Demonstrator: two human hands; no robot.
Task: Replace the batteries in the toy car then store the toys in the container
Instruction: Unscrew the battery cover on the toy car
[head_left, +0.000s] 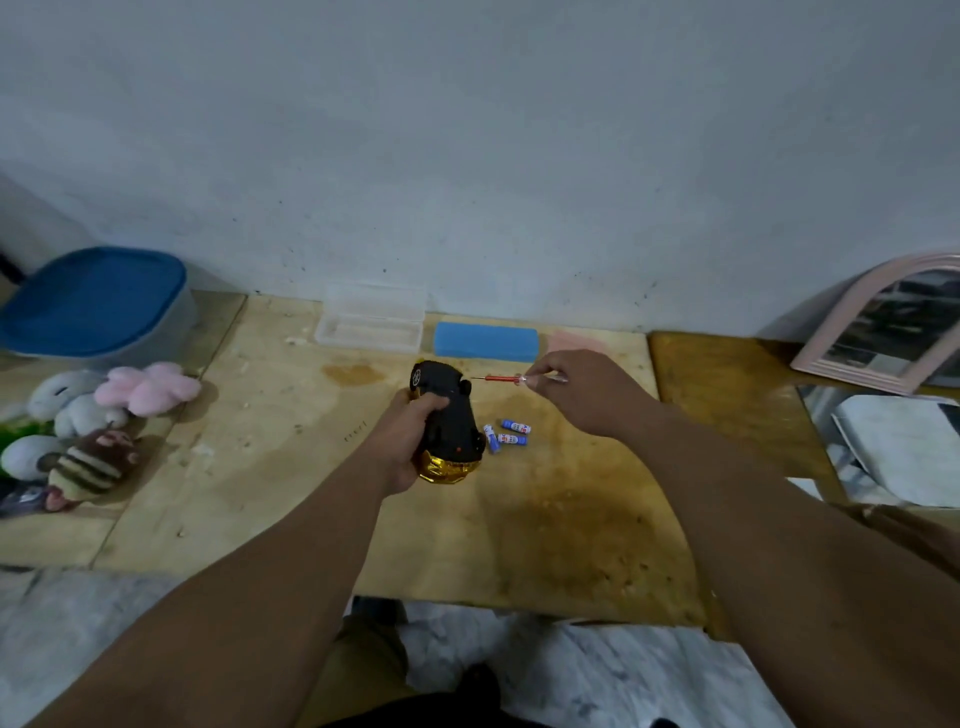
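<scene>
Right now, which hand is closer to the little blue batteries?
Left. The left hand grips the toy car right beside the batteries; the right hand holds a screwdriver farther back.

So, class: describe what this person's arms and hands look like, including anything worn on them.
Both forearms are bare as far as the picture shows: no sleeves, watch, bracelet or gloves. The left hand and right hand are bare, with no rings visible.

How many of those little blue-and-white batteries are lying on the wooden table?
3 small blue-and-white cylindrical batteries, clustered just right of the upturned black-and-gold toy car: one beside the car, one farther back, one nearer. Others may hide behind the car.
</scene>
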